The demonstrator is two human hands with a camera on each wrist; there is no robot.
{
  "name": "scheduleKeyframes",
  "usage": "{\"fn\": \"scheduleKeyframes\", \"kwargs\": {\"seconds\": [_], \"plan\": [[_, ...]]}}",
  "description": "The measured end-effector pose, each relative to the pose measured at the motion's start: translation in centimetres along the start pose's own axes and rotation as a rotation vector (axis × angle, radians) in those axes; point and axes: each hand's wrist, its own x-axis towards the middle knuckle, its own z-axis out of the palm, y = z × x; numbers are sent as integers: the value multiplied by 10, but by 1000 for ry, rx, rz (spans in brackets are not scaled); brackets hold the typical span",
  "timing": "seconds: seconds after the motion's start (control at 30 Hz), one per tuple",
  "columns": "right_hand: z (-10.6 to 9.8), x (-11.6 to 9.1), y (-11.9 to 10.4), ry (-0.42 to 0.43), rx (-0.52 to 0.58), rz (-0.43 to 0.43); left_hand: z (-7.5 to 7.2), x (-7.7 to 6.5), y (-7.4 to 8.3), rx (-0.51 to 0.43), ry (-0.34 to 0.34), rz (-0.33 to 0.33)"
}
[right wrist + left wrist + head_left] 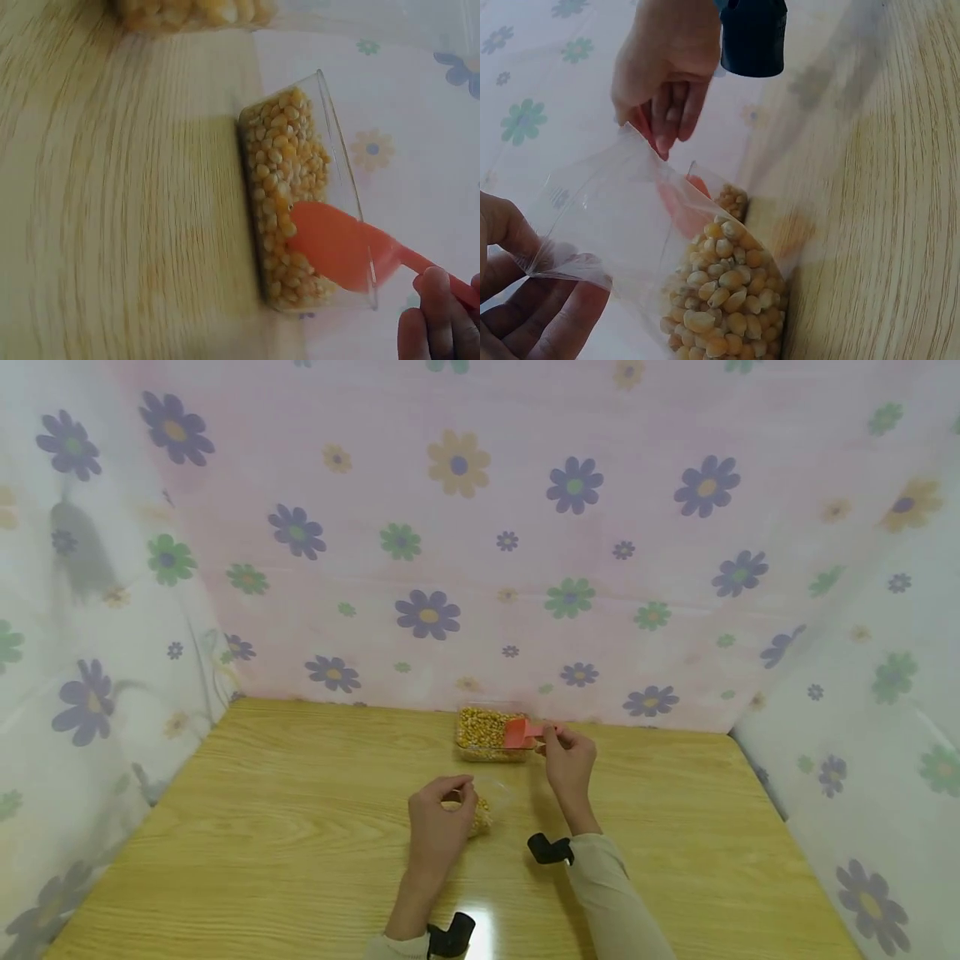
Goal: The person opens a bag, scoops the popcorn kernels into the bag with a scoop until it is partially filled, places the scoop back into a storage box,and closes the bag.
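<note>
My left hand (441, 822) pinches the top edge of a clear plastic bag (607, 202), and corn kernels (731, 300) fill its lower part. Farther forward, my right hand (570, 764) grips the handle of a red scoop (337, 244). The scoop's bowl lies over the corn in a clear rectangular container (346, 150), its tip among the kernels in the right wrist view. In the head view the left hand partly hides the bag, which rests on the table nearer to me than the container.
The wooden table (300, 793) meets a flower-patterned cloth (510, 568) right behind the container, with more cloth on both sides. Black wrist cameras (452, 935) are strapped at both sleeves.
</note>
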Motion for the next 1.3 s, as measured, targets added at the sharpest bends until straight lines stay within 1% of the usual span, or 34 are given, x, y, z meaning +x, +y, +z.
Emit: {"fn": "scheduleKeyframes", "kwargs": {"seconds": [0.17,0.23,0.3,0.47,0.57,0.7,0.87,0.93,1.1,1.3], "plan": [[-3,3,11,-2,125,252,0,-3,2,-13,-10,-9],[-5,4,14,-15,163,323,0,-3,2,-16,-12,-18],[-7,4,14,-44,193,369,0,-4,2,-18,-14,-18],[-10,3,10,-114,224,429,0,-4,3,-18,-19,-27],[-9,2,9,-108,237,457,0,-4,2,-16,-19,-32],[-7,0,8,-62,280,496,0,-3,1,-17,-15,-30],[-6,-2,7,0,417,571,-1,-2,1,-16,-14,-16],[-6,-3,7,12,498,606,-1,-2,1,-14,-11,-8],[-9,-6,7,-2,664,676,-2,-2,2,-4,-8,3],[-10,-6,10,-43,768,710,-4,-2,1,-15,-11,5]]}}
